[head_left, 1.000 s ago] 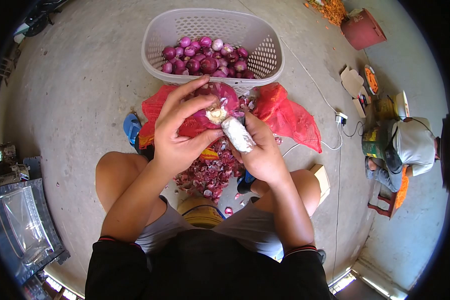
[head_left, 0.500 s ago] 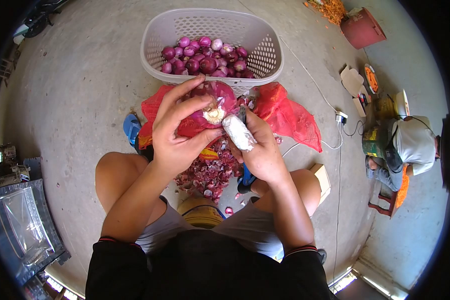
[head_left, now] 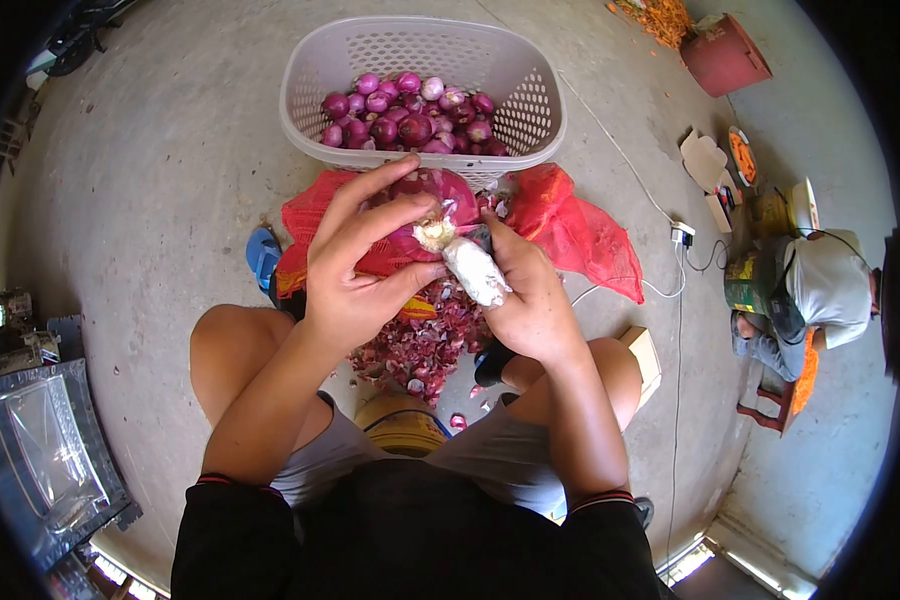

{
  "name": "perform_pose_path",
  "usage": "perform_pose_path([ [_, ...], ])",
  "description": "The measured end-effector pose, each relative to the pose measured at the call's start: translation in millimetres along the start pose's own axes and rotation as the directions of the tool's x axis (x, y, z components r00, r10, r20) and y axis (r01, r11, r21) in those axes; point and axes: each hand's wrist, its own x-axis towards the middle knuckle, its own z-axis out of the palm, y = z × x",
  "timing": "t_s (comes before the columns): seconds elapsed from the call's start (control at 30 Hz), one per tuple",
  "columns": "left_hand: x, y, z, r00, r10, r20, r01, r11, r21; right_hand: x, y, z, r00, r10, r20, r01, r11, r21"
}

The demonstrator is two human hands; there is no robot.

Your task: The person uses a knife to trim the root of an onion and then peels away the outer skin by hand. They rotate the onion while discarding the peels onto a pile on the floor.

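My left hand [head_left: 355, 265] is closed around a large red onion [head_left: 455, 195], its pale root end turned towards me. Against the onion's right side is my right hand [head_left: 530, 295], its thumb apparently wrapped in a white covering [head_left: 475, 270]. Between that thumb and the index finger shows a dark piece of what looks like a small knife [head_left: 481, 238], mostly hidden by the fingers. Below both hands, onion skins [head_left: 420, 350] lie heaped on the floor. A red mesh sack [head_left: 595, 245] spreads out behind the hands.
A grey plastic basket [head_left: 305, 110] of peeled red onions [head_left: 415, 128] stands in front. Between my legs is a yellow bucket [head_left: 405, 425]. A white cable [head_left: 620, 145] runs to a power strip [head_left: 682, 235]. At right sits another person [head_left: 830, 285]; a red bucket [head_left: 727, 57] stands farther back.
The onion and both hands have shifted very slightly. My white-covered right thumb now overlaps the edge of the onion's root end.
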Motion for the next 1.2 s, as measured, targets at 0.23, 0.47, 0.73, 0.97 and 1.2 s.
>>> perform_pose_path([
  [0.23,4.4,0.2,-7.9,0.997,-0.033,0.072,0.034,0.999,-0.011,2.6,3.1,-2.5,0.997,-0.07,0.018,0.072,0.989,-0.126],
  [0.47,6.1,3.4,-8.5,0.996,-0.025,0.086,0.026,1.0,-0.005,4.6,-2.2,-7.3,1.0,-0.012,0.026,0.011,1.0,0.015],
  [0.73,6.3,6.0,-6.4,0.996,-0.005,0.085,-0.001,0.998,0.07,2.7,4.6,-0.2,0.995,0.07,0.065,-0.081,0.981,0.179],
  [0.97,5.8,4.5,-5.9,0.997,-0.001,0.08,-0.005,0.998,0.07,1.3,4.6,-2.6,0.999,0.005,0.036,-0.002,0.997,-0.073],
  [1.2,1.7,0.4,-2.5,1.0,-0.012,0.025,0.012,1.0,0.008,2.4,-5.1,-8.0,0.975,0.2,0.1,-0.216,0.958,0.191],
])
